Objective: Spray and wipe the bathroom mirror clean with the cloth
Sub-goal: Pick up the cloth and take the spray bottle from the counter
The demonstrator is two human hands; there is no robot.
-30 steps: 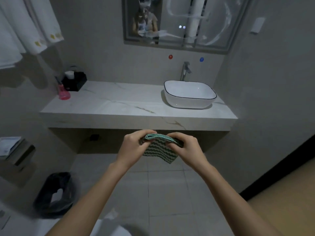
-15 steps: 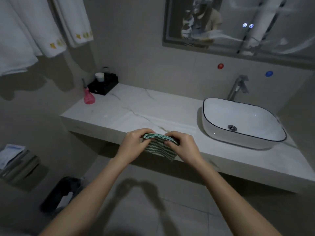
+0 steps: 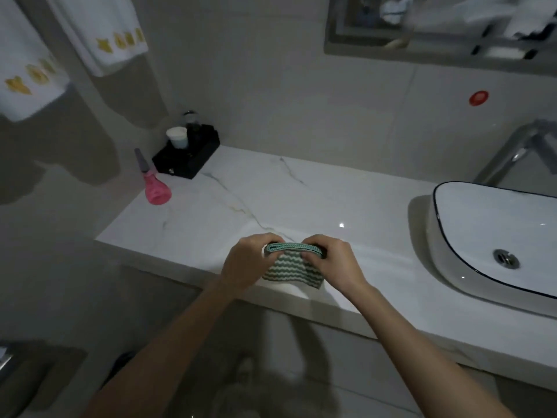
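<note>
Head view, downward, near countertop (image 3: 271,200)

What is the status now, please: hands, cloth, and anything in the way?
Left hand and right hand both grip folded cloth over counter edge. Mirror not touched. Nothing blocking.

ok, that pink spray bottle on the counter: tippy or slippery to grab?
The pink bottle looks apt to tip: a tall thin nozzle above a short bulbous base. Its rounded body might slip in a wet hand. Probably light, being small, though its fill level cannot be told. It stands apart from the black tray.
</note>
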